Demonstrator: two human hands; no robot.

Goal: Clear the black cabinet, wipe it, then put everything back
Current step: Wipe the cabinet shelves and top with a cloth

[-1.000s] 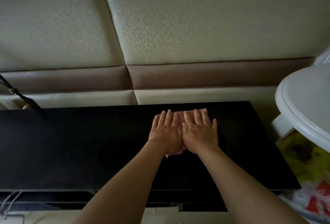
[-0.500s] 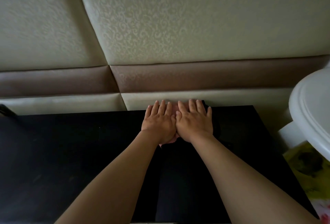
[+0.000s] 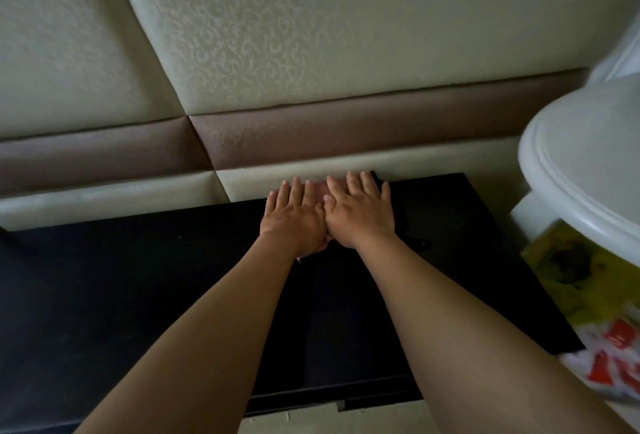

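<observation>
The black cabinet [image 3: 138, 278] runs across the lower part of the head view, its top bare apart from my hands. My left hand [image 3: 294, 219] and my right hand [image 3: 362, 215] lie flat side by side at the cabinet's back edge, against the padded wall. Both press with straight fingers on a pink cloth [image 3: 320, 188], which is almost wholly hidden beneath them. Only a strip shows between the fingers, plus a small corner below the left palm.
A cream and brown padded wall [image 3: 311, 53] rises directly behind the cabinet. A white round table [image 3: 581, 163] overhangs at the right. Below it lie a yellow bag [image 3: 568, 267] and red-and-white packaging [image 3: 613, 361]. Pale floor shows at the cabinet's front.
Both hands have slid the cloth away from me, from the middle of the cabinet top to its back edge by the wall. They stay flat and side by side.
</observation>
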